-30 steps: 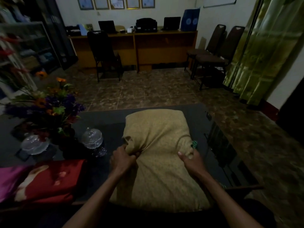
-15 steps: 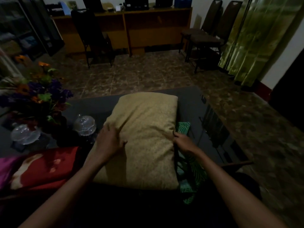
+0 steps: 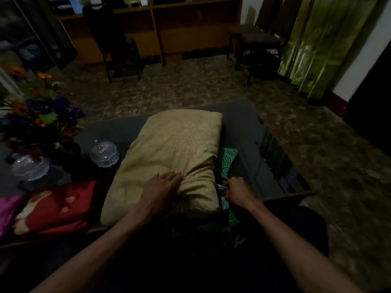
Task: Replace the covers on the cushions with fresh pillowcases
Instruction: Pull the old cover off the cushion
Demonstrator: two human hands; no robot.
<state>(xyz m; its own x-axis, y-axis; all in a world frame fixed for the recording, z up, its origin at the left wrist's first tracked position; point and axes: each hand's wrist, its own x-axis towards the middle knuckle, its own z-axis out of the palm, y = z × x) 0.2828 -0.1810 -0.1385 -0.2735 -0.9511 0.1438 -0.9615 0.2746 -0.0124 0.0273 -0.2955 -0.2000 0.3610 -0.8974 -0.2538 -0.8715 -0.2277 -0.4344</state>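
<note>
We see the left hand [image 3: 161, 188] spread flat, pressing the tan fabric cushion [image 3: 169, 159] on the dark glass table [image 3: 275, 166]; just right, the right hand [image 3: 236, 190] pinches the green patterned pillowcase [image 3: 227, 157] beside the cushion's edge.

left hand [image 3: 161, 188] pressing cushion [image 3: 171, 153], right hand [image 3: 236, 190] gripping pillowcase [image 3: 227, 157]

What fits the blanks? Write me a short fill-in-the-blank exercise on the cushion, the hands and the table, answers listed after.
1. The left hand presses on the ____ cushion.
2. The right hand pinches the ____ patterned fabric beside the cushion.
3. The folded cloth left of the cushion is mostly ____.
4. The glass lidded dish stands on the cushion's ____ side.

Answers: tan, green, red, left
</note>
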